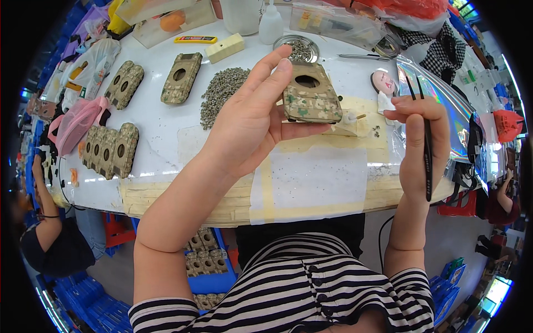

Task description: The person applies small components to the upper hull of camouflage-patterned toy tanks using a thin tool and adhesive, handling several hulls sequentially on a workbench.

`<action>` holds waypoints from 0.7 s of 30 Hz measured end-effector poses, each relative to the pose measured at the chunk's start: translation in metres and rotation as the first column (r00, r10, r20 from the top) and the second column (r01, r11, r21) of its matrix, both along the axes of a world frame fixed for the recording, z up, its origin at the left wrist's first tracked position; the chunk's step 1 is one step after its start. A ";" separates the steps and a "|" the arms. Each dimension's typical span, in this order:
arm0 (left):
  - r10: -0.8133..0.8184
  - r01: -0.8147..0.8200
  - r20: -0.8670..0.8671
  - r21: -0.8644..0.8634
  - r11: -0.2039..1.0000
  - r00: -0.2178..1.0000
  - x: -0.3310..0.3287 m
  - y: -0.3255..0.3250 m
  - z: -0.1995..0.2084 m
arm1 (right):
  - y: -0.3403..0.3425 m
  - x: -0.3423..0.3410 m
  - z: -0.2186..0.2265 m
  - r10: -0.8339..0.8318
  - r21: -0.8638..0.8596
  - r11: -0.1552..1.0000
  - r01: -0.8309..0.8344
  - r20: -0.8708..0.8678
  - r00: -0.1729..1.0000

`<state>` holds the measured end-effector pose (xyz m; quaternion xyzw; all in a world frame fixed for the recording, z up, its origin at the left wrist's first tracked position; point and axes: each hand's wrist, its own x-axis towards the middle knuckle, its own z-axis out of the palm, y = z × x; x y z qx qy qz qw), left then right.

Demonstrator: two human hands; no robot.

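My left hand (pixel 250 111) grips a camouflage-patterned toy tank hull (pixel 312 102) above the table, its round hole facing up. The fingers wrap the left side and underside of the hull. To the right, my right hand (pixel 422 133) is closed on black tweezers (pixel 428 150), whose two tips point up and stand apart with nothing visible between them. Beneath the held hull sits a pale block (pixel 347 129) with a small peg. A heap of small grey metal parts (pixel 219 94) lies left of it, partly behind my left hand. More such parts fill a round metal dish (pixel 300 49).
More camouflage hulls (pixel 111 150) stand at the left. A single hull (pixel 181 77) lies near a cream block (pixel 224 48) and a yellow cutter (pixel 195 39). A white bottle (pixel 271 25) stands behind. Iridescent film (pixel 444 105) covers the right side. Blue crates (pixel 208 284) hold hulls below.
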<state>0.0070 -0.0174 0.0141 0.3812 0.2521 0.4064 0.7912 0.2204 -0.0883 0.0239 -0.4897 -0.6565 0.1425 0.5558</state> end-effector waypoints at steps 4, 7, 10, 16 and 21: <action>0.002 -0.002 -0.028 -0.006 1.000 1.000 0.001 0.001 -0.004 | 0.000 0.000 -0.011 -0.183 0.007 0.980 0.199 0.430 0.884; 0.007 -0.008 -0.037 -0.008 1.000 0.999 0.002 0.001 -0.002 | 0.003 0.000 -0.017 -0.157 0.018 0.986 0.166 0.432 0.888; 0.004 -0.004 -0.036 -0.020 1.000 0.999 0.003 0.001 -0.002 | 0.007 -0.001 -0.023 -0.154 0.023 0.987 0.159 0.410 0.899; -0.001 0.000 -0.021 -0.046 0.999 1.000 0.001 0.000 0.000 | 0.004 -0.002 -0.014 -0.188 0.063 0.982 0.177 0.386 0.903; -0.022 0.021 -0.020 -0.052 0.998 1.000 0.001 -0.001 0.001 | 0.000 -0.006 0.007 -0.155 0.200 0.972 0.122 0.158 0.975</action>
